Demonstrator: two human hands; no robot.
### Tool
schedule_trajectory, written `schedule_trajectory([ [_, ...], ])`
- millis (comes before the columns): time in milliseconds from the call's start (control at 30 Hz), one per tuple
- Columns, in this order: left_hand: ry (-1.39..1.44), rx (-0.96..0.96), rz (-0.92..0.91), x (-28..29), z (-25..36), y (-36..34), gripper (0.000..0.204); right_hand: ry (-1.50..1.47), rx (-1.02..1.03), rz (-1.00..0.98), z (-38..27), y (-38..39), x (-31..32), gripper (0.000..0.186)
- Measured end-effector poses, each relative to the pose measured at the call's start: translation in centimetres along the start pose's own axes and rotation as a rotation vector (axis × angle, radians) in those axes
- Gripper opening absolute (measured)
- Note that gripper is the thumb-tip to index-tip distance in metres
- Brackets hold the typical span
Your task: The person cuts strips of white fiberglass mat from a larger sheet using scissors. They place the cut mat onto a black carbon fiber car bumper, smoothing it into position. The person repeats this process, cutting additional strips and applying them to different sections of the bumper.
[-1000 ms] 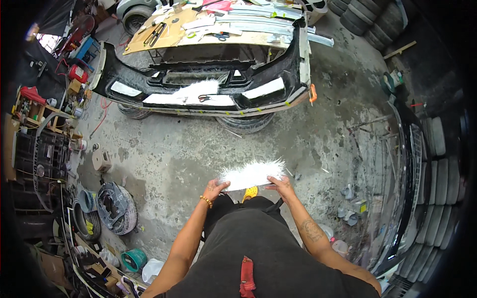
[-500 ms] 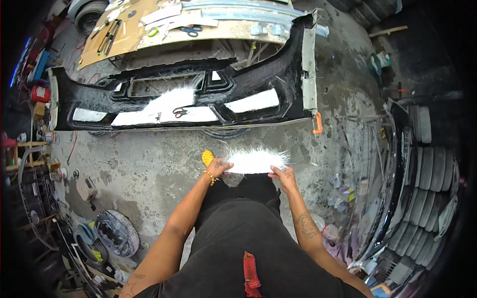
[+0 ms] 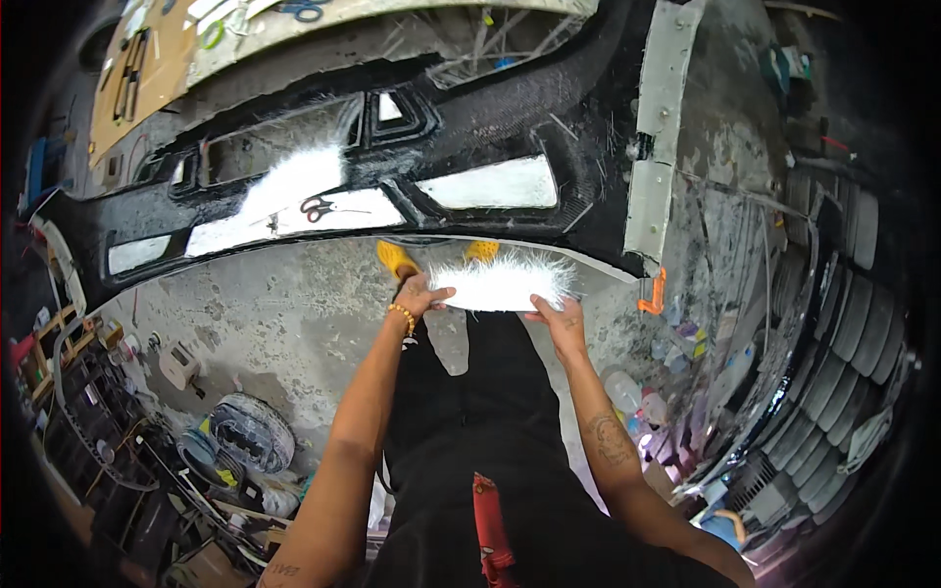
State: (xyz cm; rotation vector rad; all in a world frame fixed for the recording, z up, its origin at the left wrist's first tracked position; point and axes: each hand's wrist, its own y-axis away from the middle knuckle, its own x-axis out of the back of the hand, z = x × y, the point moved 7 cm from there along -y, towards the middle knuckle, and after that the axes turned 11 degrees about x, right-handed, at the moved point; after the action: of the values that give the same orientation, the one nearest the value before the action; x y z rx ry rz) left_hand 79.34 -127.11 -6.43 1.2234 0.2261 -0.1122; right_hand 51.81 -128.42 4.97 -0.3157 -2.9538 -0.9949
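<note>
A white fibreglass mat piece with a frayed far edge is stretched between my two hands, in front of my legs. My left hand pinches its left end, thumb on top. At the right end my right hand grips it the same way. Just beyond lies a large black car bumper shell, its near rim close to the mat. On the bumper rest another frayed white fibreglass piece and a pair of scissors.
An orange clamp grips the bumper's right corner. Behind stands a worktable with tools and blue-handled scissors. A round dusty object lies left on the floor; dark car parts are stacked right.
I have come nearer to the bumper, which now fills more of the view. Both yellow shoes now show beneath its near edge. The fibreglass mat stays held between both hands.
</note>
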Motion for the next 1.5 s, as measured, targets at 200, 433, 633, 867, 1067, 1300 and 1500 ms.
schedule_trajectory([
  [200,-0.101,-0.008,-0.121,-1.2,-0.7,-5.1,0.060,0.195,-0.078,0.098,-0.4,0.5,1.6,0.026],
  [433,-0.229,0.115,-0.183,-0.8,-2.5,-7.4,0.037,0.321,-0.069,0.159,1.2,2.5,1.0,0.022],
  [633,-0.256,0.001,-0.315,-5.2,4.5,-10.2,0.039,0.528,0.117,0.268,-6.9,0.5,-0.5,0.019],
  [867,-0.297,-0.002,-0.337,-5.8,3.8,-10.6,0.040,0.580,0.064,0.299,-6.1,2.6,0.2,0.016],
  [1067,-0.088,0.073,-0.393,-1.8,-0.6,-7.8,0.023,0.143,-0.107,0.385,0.7,4.3,1.2,0.018],
  [1300,-0.007,0.071,-0.331,0.7,-1.9,-7.8,0.024,-0.337,-0.049,0.297,4.1,3.4,-2.1,0.043],
  [1500,-0.009,0.070,-0.395,0.4,-0.8,-6.6,0.028,-0.151,-0.196,0.392,5.7,3.0,-1.7,0.040],
])
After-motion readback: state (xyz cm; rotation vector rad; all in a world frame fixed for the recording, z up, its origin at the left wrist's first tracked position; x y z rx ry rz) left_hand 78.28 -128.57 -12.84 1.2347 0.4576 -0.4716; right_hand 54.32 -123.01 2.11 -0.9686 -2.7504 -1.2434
